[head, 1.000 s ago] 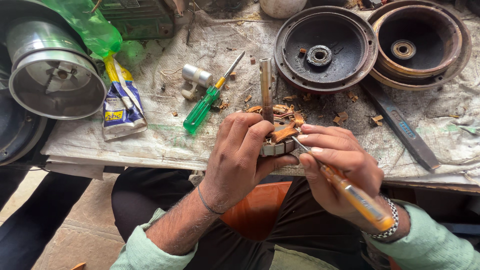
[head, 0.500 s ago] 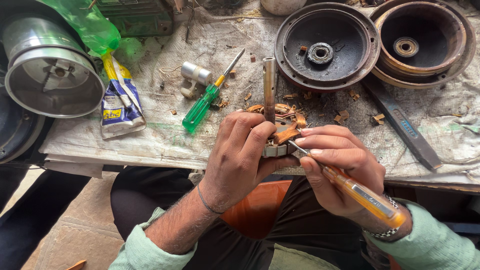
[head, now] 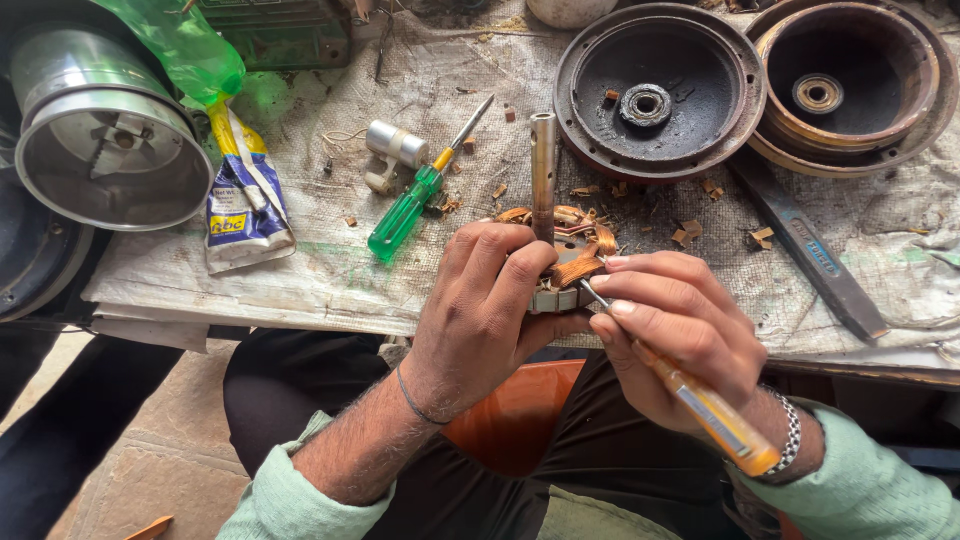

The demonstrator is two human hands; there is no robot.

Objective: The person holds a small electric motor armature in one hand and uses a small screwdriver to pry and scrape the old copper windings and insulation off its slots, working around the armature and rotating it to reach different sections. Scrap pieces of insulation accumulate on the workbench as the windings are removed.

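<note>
My left hand [head: 487,312] grips a small motor stator with copper windings [head: 574,262] at the near edge of the bench. A steel shaft [head: 543,170] stands upright out of it. My right hand [head: 683,335] holds an orange-handled screwdriver [head: 708,410], and its metal tip pokes into the copper windings. Both hands meet at the stator, so most of its body is hidden under my fingers.
A green-handled screwdriver [head: 415,199] and a small silver cylinder [head: 396,146] lie on the cloth-covered bench [head: 330,280]. A metal drum [head: 105,150] and a blue pouch [head: 245,195] sit left. Two round motor covers [head: 660,95] [head: 850,85] sit behind; a flat file [head: 815,262] lies right.
The orange screwdriver's handle has dipped and shifted slightly in my right hand while the tip stays in the windings. My left hand keeps its grip on the stator.
</note>
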